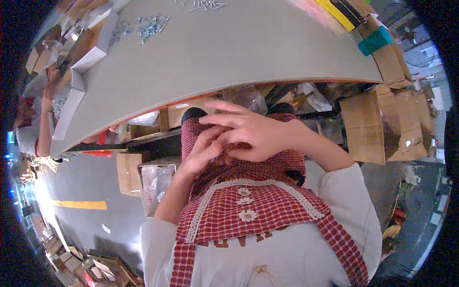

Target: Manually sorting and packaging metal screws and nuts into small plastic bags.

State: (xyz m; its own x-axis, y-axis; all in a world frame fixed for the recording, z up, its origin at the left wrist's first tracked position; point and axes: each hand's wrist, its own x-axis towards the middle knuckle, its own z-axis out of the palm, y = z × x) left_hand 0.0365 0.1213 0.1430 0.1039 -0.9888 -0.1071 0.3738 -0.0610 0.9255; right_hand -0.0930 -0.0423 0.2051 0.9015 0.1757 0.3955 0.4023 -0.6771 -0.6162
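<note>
Over my lap, in front of the table's edge, my two hands meet at the fingertips. My left hand (204,150) is closed, its fingers curled in against the other hand. My right hand (260,136) reaches across from the right, thumb and forefinger drawn together at the left fingertips, the other fingers stretched out and apart. Whatever lies between the fingertips is too small or hidden to make out. Beneath the hands is a red checked apron (258,191) with lace trim and white flower buttons.
On the grey table (239,48) lie loose metal fasteners (150,29) and a pile of screws (205,5). A teal roll (375,41) sits at the right, above a cardboard box (366,126). Another person's arm (46,110) shows at far left, beside white cartons (71,98).
</note>
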